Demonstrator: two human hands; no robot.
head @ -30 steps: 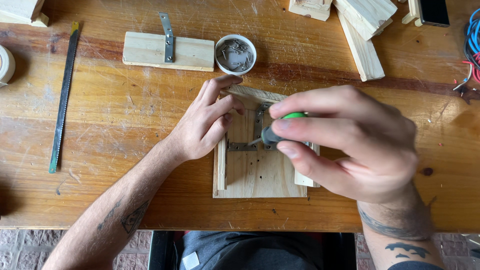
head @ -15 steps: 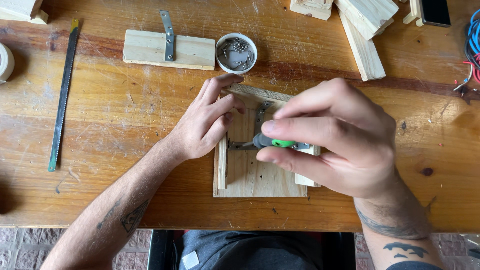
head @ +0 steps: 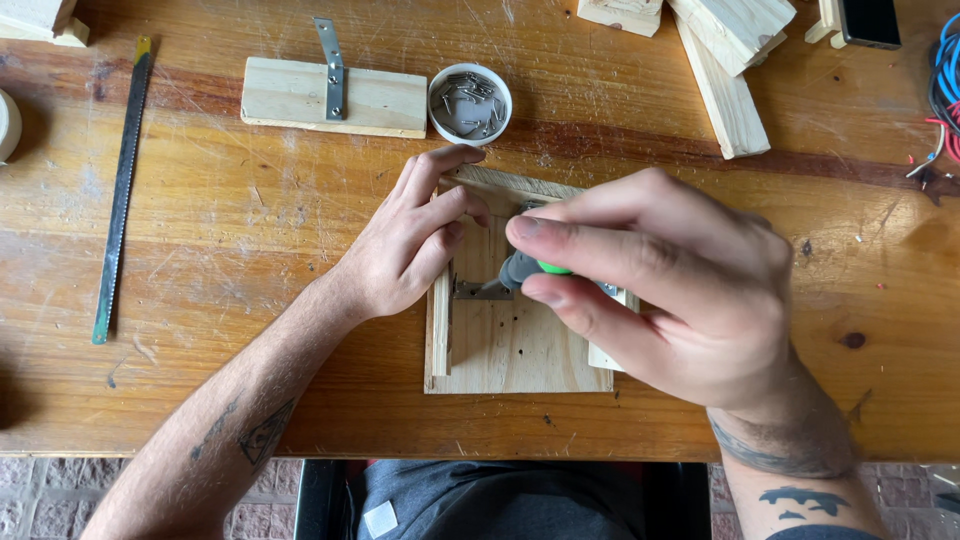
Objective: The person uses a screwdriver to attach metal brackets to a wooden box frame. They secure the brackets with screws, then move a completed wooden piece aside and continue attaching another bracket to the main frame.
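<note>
At the middle of the tabletop (head: 200, 260) a small wooden assembly (head: 510, 340) is pinned flat by the left hand (head: 415, 235), fingers spread on its upper left corner. A green-handled screwdriver (head: 530, 268) is gripped in the closed right hand (head: 665, 285), its tip at a metal bracket (head: 480, 290). A slip of the tip toward the nearby left fingers seems possible if pressure wavers. One saw blade (head: 118, 190), one white cup of screws (head: 470, 100) and one bracketed block (head: 335, 95) are counted
</note>
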